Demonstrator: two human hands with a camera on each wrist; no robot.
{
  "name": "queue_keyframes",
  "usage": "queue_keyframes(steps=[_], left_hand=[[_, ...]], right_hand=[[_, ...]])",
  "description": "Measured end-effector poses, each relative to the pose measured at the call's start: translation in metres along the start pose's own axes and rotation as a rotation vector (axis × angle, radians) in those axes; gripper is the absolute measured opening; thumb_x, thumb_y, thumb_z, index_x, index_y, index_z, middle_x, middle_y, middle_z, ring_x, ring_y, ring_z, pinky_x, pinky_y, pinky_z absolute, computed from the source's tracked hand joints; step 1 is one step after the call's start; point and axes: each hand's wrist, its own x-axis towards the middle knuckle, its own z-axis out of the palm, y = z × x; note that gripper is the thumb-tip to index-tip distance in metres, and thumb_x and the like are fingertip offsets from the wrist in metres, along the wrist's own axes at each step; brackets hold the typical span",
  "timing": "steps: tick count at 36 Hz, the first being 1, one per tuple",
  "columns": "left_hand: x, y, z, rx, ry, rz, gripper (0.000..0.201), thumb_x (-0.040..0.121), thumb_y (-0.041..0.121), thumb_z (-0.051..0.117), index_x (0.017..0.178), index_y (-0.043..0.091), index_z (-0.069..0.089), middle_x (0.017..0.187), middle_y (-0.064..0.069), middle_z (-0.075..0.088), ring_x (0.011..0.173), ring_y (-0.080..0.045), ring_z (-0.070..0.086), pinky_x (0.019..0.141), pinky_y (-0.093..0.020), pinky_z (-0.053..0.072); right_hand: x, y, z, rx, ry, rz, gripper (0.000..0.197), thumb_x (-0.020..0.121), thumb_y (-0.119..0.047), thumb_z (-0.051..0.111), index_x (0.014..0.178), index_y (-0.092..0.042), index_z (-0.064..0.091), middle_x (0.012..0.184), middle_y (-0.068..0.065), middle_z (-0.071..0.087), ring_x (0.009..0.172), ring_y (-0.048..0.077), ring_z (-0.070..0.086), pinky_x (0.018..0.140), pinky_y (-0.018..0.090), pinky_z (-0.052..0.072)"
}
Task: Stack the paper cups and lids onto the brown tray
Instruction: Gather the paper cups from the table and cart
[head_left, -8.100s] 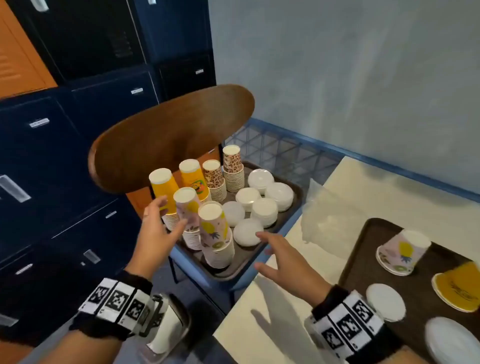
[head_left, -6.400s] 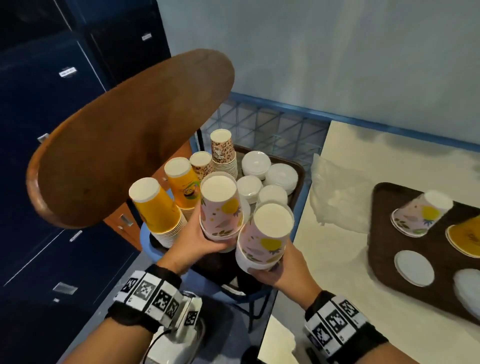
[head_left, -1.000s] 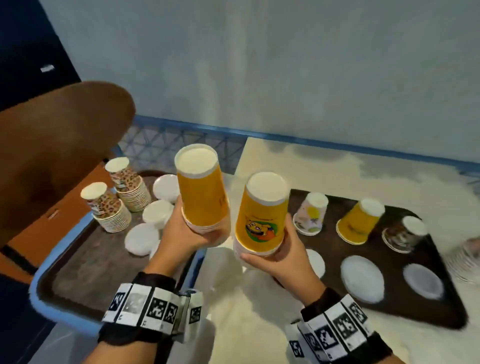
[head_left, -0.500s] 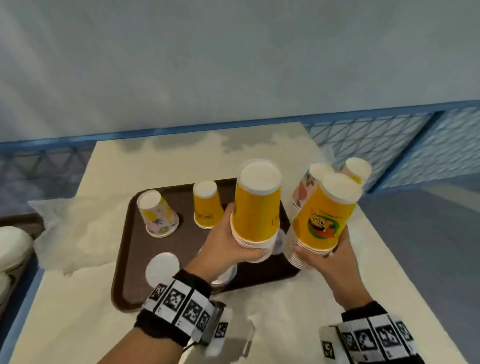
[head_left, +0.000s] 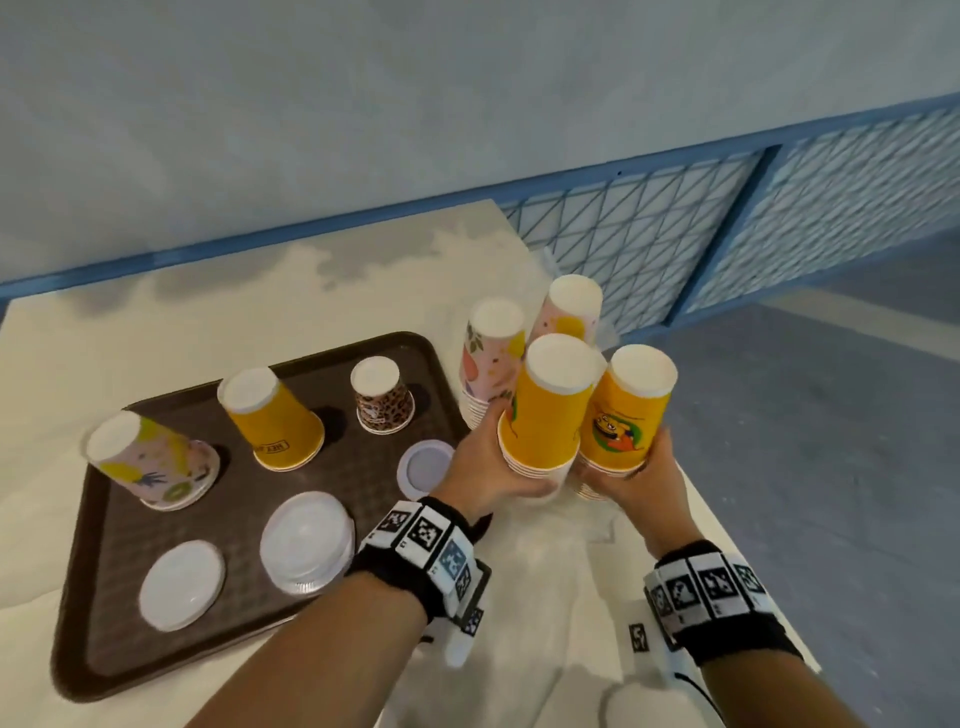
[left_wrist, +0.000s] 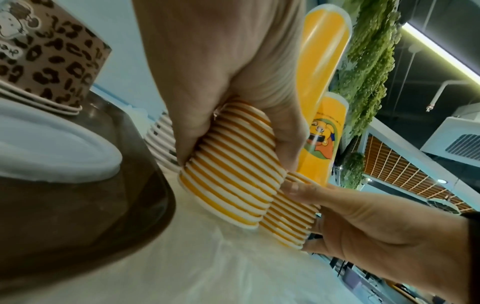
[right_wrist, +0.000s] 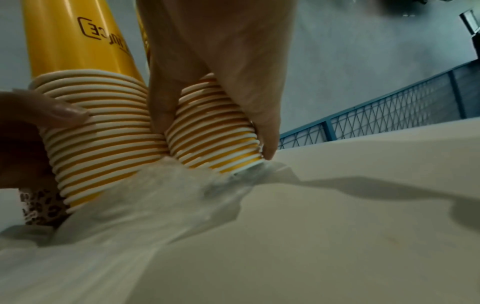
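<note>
Left hand (head_left: 488, 467) and right hand (head_left: 641, 480) each gripping a yellow cup stack (head_left: 550, 410) (head_left: 626, 410), now lowered beside brown tray (head_left: 218, 613), nearer table than before.

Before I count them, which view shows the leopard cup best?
The head view: the whole leopard cup stands upside down on the brown tray. The left wrist view shows it close but cropped; the right wrist view shows only a sliver behind the yellow stack.

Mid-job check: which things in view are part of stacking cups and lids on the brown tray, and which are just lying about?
Part of the job:
- brown tray
- two yellow cup stacks, one in each hand
- pink cup stacks beside the tray
- single cups on the tray
- white lids on the tray

Lying about:
- clear plastic sheet on the table
- blue mesh fence
</note>
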Motion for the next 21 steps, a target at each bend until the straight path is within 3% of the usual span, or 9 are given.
queue_keyframes(steps=[5,10,13,15,18,21], left_hand=[[-0.001,-0.005,0.002,0.06,0.026,-0.012,0.093,0.037,0.035,0.085,0.118,0.049,0.04,0.124,0.006,0.062,0.118,-0.016,0.058,0.101,-0.046,0.046],[-0.002,-0.008,0.002,0.114,0.027,-0.028,0.09,0.038,0.035,0.084,0.113,0.055,0.037,0.123,0.008,0.061,0.119,-0.017,0.057,0.102,-0.045,0.046],[-0.003,-0.006,0.002,0.128,0.01,-0.043,0.096,0.042,0.026,0.087,0.121,0.046,0.036,0.124,0.007,0.059,0.121,-0.019,0.055,0.103,-0.044,0.044],[-0.005,-0.005,0.001,0.154,0.001,-0.041,0.101,0.048,0.019,0.089,0.132,0.032,0.035,0.129,0.003,0.057,0.123,-0.019,0.053,0.104,-0.038,0.043],[-0.01,-0.005,-0.002,0.221,-0.009,-0.024,0.093,0.059,0.014,0.087,0.136,0.019,0.034,0.134,0.0,0.054,0.123,-0.017,0.051,0.095,-0.023,0.039],[-0.021,-0.004,-0.009,0.262,-0.004,0.011,0.084,0.064,0.018,0.084,0.133,0.016,0.037,0.132,-0.002,0.054,0.121,-0.018,0.053,0.098,-0.028,0.043]], right_hand=[[0.005,0.008,-0.002,-0.013,-0.05,-0.031,0.104,0.038,-0.051,0.086,0.13,-0.033,0.04,0.124,-0.007,0.062,0.111,0.014,0.061,0.096,0.04,0.049],[0.007,0.011,0.0,-0.054,-0.041,-0.059,0.103,0.043,-0.044,0.088,0.132,-0.027,0.04,0.127,-0.004,0.06,0.111,0.016,0.06,0.096,0.038,0.048],[0.008,0.011,0.0,-0.078,-0.047,-0.063,0.098,0.052,-0.027,0.091,0.134,-0.027,0.038,0.128,-0.003,0.059,0.109,0.013,0.058,0.096,0.036,0.046],[0.006,0.01,0.0,-0.094,-0.049,-0.067,0.097,0.054,-0.025,0.09,0.135,-0.025,0.037,0.13,-0.001,0.058,0.109,0.013,0.056,0.097,0.035,0.045],[-0.002,0.004,0.0,-0.087,-0.03,-0.1,0.1,0.051,-0.029,0.09,0.136,-0.024,0.035,0.134,0.002,0.055,0.119,0.02,0.055,0.102,0.048,0.045],[-0.018,-0.006,0.0,-0.098,0.078,-0.19,0.111,0.048,-0.04,0.087,0.14,-0.024,0.027,0.144,0.004,0.039,0.133,0.025,0.04,0.106,0.049,0.039]])
